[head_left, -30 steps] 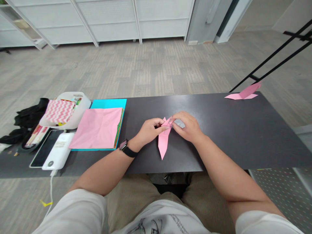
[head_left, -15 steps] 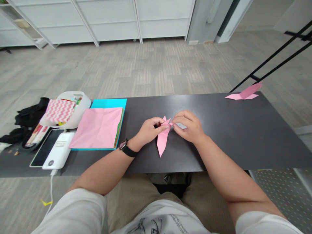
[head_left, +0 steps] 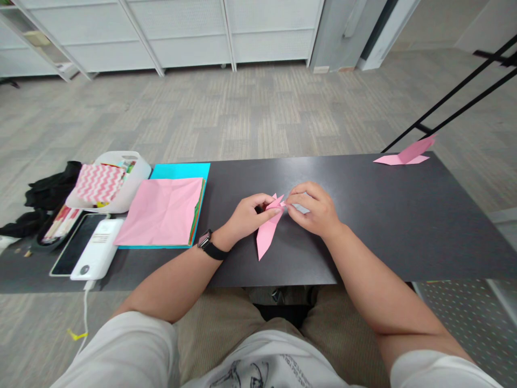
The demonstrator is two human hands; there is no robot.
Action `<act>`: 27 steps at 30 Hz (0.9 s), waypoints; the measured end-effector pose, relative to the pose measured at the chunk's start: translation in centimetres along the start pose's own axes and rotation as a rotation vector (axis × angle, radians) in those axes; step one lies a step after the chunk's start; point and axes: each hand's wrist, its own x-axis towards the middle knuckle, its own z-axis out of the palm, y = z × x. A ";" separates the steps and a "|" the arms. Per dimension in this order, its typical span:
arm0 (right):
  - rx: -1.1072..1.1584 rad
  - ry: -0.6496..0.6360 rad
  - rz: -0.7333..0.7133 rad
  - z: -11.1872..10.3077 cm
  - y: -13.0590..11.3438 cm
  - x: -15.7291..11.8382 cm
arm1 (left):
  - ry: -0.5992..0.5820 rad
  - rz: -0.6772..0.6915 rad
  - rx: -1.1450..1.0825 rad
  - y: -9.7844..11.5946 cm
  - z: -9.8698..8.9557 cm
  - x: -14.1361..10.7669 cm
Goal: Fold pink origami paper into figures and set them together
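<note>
A pink folded paper (head_left: 267,235) with pointed ends is held above the dark table, its long tip slanting down toward me. My left hand (head_left: 251,216) pinches it between thumb and fingers near its upper end. At the right side of that end, my right hand (head_left: 314,211) has thumb and fingertips closed on a small pink point of the same paper. Part of the paper is hidden behind my left thumb and fingers.
A stack of coloured paper, pink sheet (head_left: 161,213) on top, lies left. Beyond it are a white basket (head_left: 139,186), a phone (head_left: 75,245), a white power bank (head_left: 98,249) with a cable, and black cloth (head_left: 54,186). Another pink folded paper (head_left: 404,157) rests at the far right table edge.
The folded paper has turned slightly, its long tip swinging left, and its upper points have shifted a little. Both hands have stayed nearly in place.
</note>
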 end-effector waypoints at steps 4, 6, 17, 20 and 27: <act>0.037 -0.004 -0.031 0.1 -0.3 0.1 | 0.000 0.039 0.009 0.2 -0.1 -0.1; 0.039 -0.005 -0.041 0.1 -0.3 0.1 | 0.005 0.040 0.009 0.2 -0.2 -0.1; 0.041 -0.046 0.030 0.3 -0.4 0.0 | 0.054 -0.003 -0.023 0.1 -0.1 0.0; 0.071 -0.039 0.026 0.4 -0.5 0.0 | 0.072 0.010 -0.026 -0.2 0.0 -0.1; 0.161 -0.106 0.173 0.5 -0.9 0.1 | 0.125 0.009 -0.084 0.0 0.1 -0.3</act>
